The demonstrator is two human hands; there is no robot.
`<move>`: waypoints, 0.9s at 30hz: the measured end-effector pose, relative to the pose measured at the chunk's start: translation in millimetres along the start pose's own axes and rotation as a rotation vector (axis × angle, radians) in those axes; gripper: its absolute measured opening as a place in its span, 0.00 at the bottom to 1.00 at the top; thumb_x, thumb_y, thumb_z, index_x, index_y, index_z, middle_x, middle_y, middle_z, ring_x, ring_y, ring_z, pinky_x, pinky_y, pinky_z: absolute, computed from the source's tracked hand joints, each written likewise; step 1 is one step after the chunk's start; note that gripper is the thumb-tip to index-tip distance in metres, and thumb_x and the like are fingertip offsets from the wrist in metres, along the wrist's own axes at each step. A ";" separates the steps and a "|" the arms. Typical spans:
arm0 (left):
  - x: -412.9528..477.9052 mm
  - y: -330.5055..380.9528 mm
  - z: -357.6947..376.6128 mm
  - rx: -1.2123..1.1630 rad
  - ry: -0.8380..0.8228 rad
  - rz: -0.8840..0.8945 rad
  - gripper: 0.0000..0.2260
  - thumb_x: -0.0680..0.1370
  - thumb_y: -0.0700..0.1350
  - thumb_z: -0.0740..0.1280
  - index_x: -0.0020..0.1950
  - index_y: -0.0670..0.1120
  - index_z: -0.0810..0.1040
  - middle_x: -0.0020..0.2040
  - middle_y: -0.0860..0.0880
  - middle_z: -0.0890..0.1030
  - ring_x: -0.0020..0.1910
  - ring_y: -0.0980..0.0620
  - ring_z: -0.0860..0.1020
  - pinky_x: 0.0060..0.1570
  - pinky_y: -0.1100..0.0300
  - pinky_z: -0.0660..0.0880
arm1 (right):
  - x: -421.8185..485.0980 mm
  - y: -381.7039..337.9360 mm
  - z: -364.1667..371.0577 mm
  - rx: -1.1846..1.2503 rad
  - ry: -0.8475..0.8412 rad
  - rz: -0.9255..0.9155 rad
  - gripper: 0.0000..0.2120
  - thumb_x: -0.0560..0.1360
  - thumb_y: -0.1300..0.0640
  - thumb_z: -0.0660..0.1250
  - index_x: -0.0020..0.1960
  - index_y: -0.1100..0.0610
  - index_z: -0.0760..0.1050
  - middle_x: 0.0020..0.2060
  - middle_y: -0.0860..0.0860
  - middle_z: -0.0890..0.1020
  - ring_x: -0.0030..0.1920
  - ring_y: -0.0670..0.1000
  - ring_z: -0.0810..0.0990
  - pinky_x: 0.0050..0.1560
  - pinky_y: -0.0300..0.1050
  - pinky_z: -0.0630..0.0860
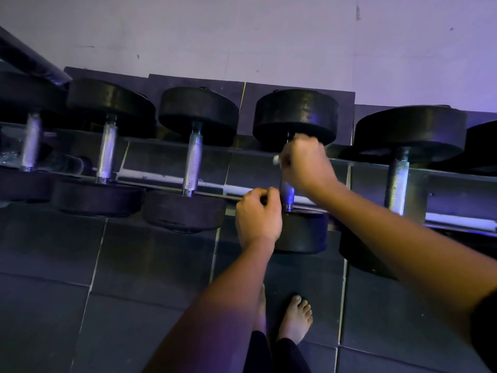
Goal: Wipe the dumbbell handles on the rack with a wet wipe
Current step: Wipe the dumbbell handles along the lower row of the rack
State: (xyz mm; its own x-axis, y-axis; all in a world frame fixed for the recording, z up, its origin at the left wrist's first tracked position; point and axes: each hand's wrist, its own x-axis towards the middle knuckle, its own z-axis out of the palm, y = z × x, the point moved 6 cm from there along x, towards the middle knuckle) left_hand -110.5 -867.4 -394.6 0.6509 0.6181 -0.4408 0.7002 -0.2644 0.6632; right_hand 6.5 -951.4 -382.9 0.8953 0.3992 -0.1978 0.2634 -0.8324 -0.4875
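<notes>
So, right grip (304,168): held wipe (276,159) round handle (286,189).
Left grip (258,219): curled, contents unclear.
Risk: dumbbell (295,114) might roll under rubbing.

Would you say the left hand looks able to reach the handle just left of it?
Probably yes: the left hand is close to that handle, which lies bare with nothing between them; the right hand, gripping the wipe, is on the neighbouring handle.

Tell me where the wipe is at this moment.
In the head view, right of centre: the right hand grips the wipe on the far end of a dumbbell handle, just under the far plate.
</notes>
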 end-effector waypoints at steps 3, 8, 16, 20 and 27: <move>0.5 -1.0 1.3 -0.012 -0.002 -0.006 0.15 0.77 0.48 0.62 0.31 0.46 0.74 0.28 0.51 0.72 0.30 0.54 0.70 0.29 0.59 0.63 | 7.0 -8.0 -4.2 -0.108 -0.004 -0.052 0.06 0.71 0.67 0.69 0.47 0.63 0.82 0.47 0.58 0.79 0.46 0.62 0.79 0.41 0.46 0.74; 2.3 -2.4 2.4 -0.022 -0.008 0.007 0.14 0.77 0.49 0.62 0.32 0.47 0.74 0.31 0.50 0.75 0.33 0.53 0.72 0.31 0.58 0.63 | -35.3 -11.8 13.5 -0.065 -0.288 -0.099 0.08 0.71 0.64 0.68 0.34 0.59 0.73 0.32 0.54 0.70 0.37 0.58 0.74 0.31 0.43 0.65; 1.4 -2.0 2.7 -0.029 -0.009 0.012 0.17 0.77 0.47 0.63 0.28 0.49 0.69 0.27 0.52 0.71 0.29 0.55 0.69 0.28 0.60 0.62 | 9.5 8.0 -1.3 -0.072 -0.067 -0.163 0.06 0.71 0.64 0.68 0.41 0.59 0.84 0.41 0.57 0.80 0.41 0.61 0.80 0.40 0.49 0.77; 1.6 -4.8 3.3 -0.030 -0.004 0.028 0.15 0.76 0.47 0.63 0.29 0.49 0.71 0.30 0.51 0.74 0.30 0.53 0.71 0.29 0.60 0.62 | -28.3 15.1 9.0 0.084 -0.152 -0.007 0.04 0.70 0.63 0.70 0.40 0.58 0.83 0.36 0.52 0.82 0.37 0.52 0.80 0.38 0.38 0.70; 2.0 -5.4 5.6 -0.046 -0.003 0.033 0.12 0.76 0.48 0.63 0.33 0.47 0.77 0.31 0.51 0.77 0.32 0.52 0.74 0.30 0.60 0.66 | -31.5 34.2 0.1 0.370 0.208 0.225 0.01 0.70 0.65 0.74 0.41 0.61 0.84 0.31 0.47 0.77 0.28 0.38 0.74 0.34 0.25 0.69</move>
State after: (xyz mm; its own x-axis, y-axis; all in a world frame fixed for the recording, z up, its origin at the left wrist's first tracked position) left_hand -111.3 -868.9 -402.5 0.6743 0.6072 -0.4202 0.6641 -0.2499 0.7046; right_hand -12.7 -992.4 -393.4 0.9782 0.1084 -0.1772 -0.0566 -0.6815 -0.7296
